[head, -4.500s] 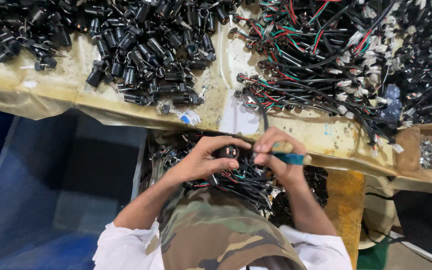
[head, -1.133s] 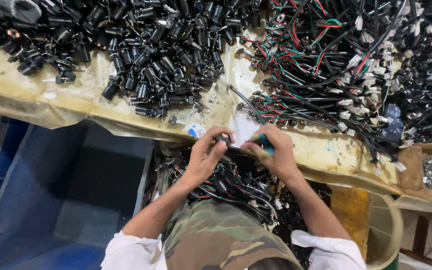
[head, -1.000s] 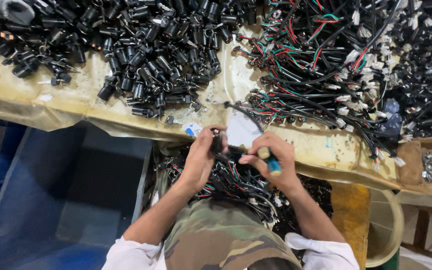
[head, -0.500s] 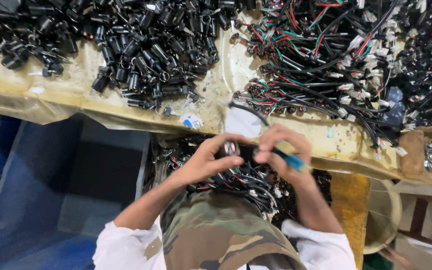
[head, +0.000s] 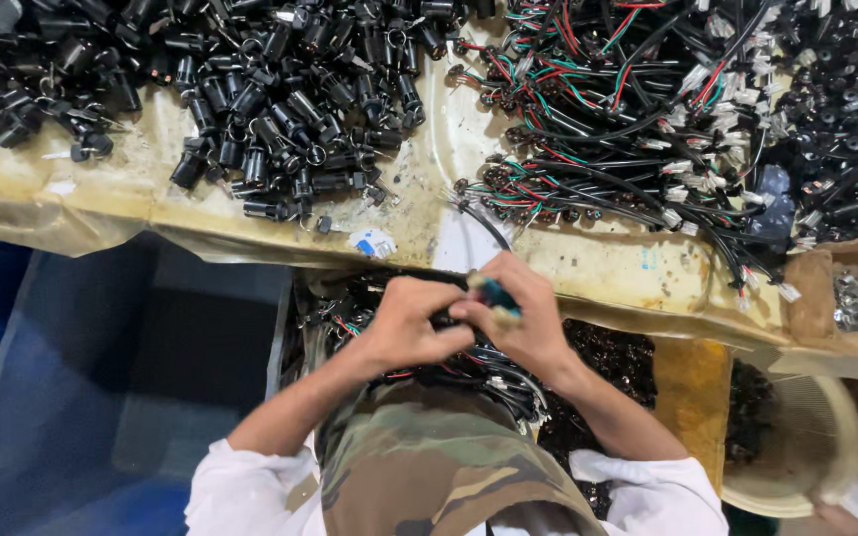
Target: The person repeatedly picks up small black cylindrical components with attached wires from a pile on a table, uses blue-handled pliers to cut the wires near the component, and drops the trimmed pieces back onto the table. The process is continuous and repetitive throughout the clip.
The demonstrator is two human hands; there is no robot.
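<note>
Below the bench, both hands (head: 469, 323) have drawn closer, tool (head: 497, 296) now upright.

Head camera; looks straight down; near workbench (head: 598, 268)

Bright, even light; perhaps slight blur

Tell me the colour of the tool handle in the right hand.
Teal-blue: the tool handle pokes out of the right hand, head view.
</note>
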